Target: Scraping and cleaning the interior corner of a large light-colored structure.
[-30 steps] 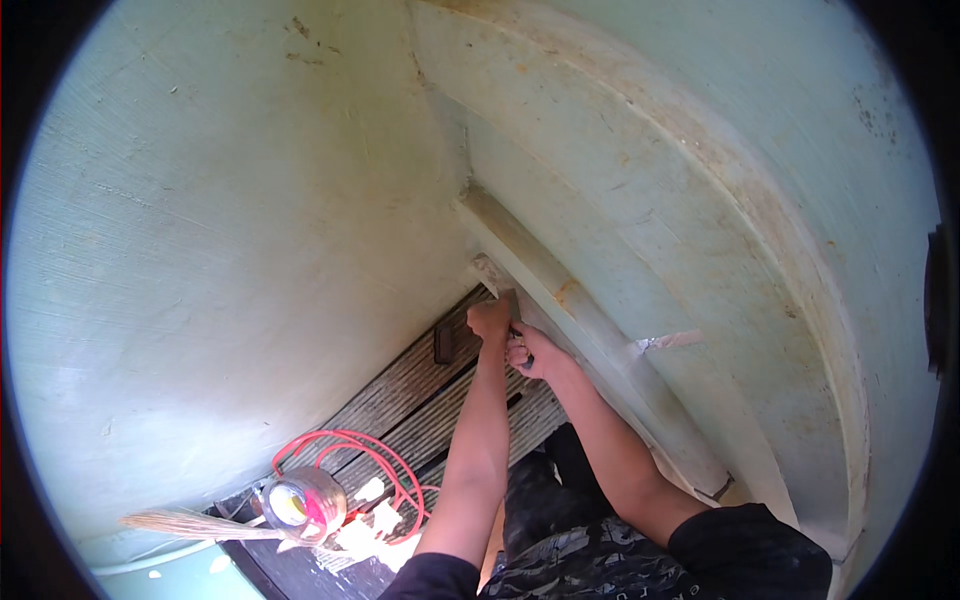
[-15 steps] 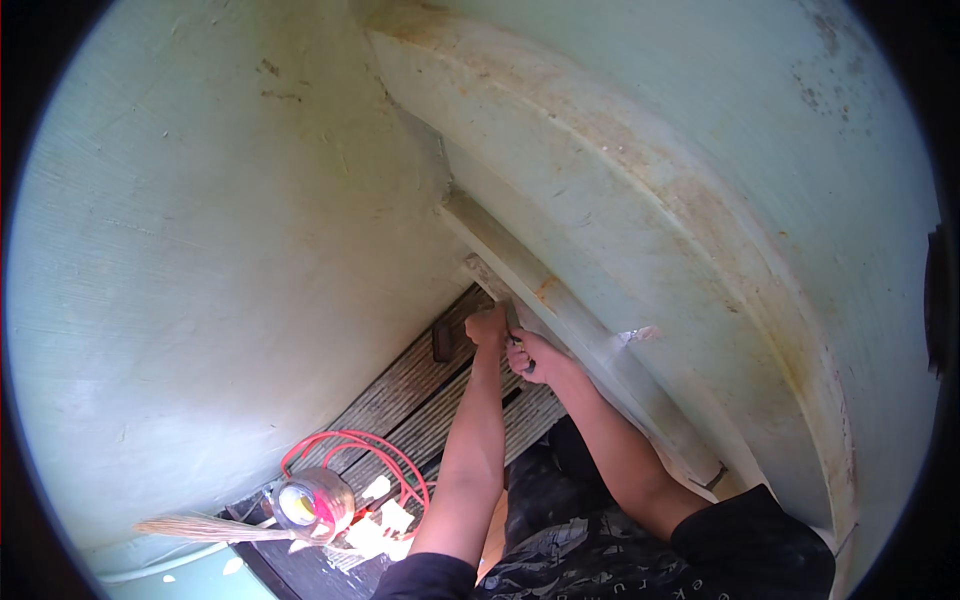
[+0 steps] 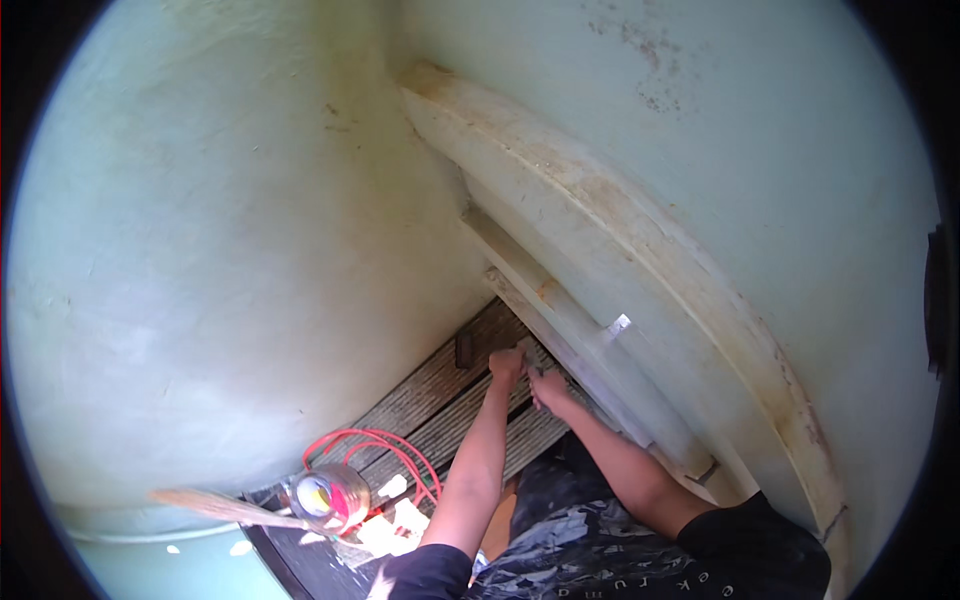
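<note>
Both my arms reach forward to the foot of a pale green wall. My left hand (image 3: 507,364) is closed in a fist over a small tool whose tip (image 3: 527,345) pokes out toward the white trim strip (image 3: 560,320) that runs along the wall base. My right hand (image 3: 549,388) is right beside it, fingers curled against the same strip; what it holds is too small to tell. Both hands hover over grey wooden deck boards (image 3: 430,395).
A wide arched white moulding (image 3: 640,260) curves above the strip. A small dark block (image 3: 464,348) lies on the boards. Near my left elbow sit a red coiled cable (image 3: 375,445), a roll of tape (image 3: 325,497) and a wooden stick (image 3: 215,508). Black plastic sheeting (image 3: 570,530) covers my lap.
The view has tilted upward, so my hands now sit lower in the picture. They stay together at the same spot on the trim strip.
</note>
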Demonstrator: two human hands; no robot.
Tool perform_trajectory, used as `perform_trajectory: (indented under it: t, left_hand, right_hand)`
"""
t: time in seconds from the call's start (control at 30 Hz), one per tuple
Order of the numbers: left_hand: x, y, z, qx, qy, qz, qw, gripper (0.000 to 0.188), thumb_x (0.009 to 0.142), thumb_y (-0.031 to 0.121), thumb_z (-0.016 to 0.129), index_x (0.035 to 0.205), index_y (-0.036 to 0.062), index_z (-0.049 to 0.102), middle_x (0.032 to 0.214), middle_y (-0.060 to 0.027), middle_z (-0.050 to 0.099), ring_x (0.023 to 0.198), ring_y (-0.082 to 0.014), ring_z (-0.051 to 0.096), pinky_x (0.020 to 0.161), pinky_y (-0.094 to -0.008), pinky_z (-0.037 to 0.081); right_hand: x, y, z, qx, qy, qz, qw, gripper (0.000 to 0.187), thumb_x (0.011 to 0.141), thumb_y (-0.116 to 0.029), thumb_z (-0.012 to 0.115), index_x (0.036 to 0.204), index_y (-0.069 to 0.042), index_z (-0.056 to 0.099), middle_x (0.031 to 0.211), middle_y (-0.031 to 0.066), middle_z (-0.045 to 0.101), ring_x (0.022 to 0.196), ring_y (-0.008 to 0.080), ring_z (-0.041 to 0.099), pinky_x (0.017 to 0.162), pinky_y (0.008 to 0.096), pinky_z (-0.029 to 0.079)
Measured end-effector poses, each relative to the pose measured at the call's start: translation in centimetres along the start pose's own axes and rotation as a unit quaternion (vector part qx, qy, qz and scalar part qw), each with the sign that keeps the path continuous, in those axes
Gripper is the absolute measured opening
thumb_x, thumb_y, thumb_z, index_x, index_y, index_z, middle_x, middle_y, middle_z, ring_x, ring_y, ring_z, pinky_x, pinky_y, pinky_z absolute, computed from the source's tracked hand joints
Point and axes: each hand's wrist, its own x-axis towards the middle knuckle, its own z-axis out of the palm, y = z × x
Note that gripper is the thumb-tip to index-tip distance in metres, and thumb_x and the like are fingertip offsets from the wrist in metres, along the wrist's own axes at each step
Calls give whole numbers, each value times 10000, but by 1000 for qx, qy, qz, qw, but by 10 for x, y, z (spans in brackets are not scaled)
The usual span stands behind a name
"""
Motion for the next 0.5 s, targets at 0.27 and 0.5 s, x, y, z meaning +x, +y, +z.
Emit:
perform_trajectory:
  t: [0.27,0.5]
  left_hand:
    - [-110,32,-15,-385,-20,-351,854,437,834,354,568,550,22,573,503,-81,553,435,-169,525,432,-333,424]
    - [-133,60,-51,-630,113,-388,663,317,867,290,560,731,3,567,661,-72,590,479,-161,542,419,-295,446]
  right_hand:
    - [-76,45,6,-441,11,-82,894,403,761,-148,580,1129,-9,489,1024,259,577,974,374,567,825,468,461]
    - [-86,35,-7,-549,55,-334,764,667,751,-60,567,1350,-109,277,1054,215,522,945,386,561,800,445,481]
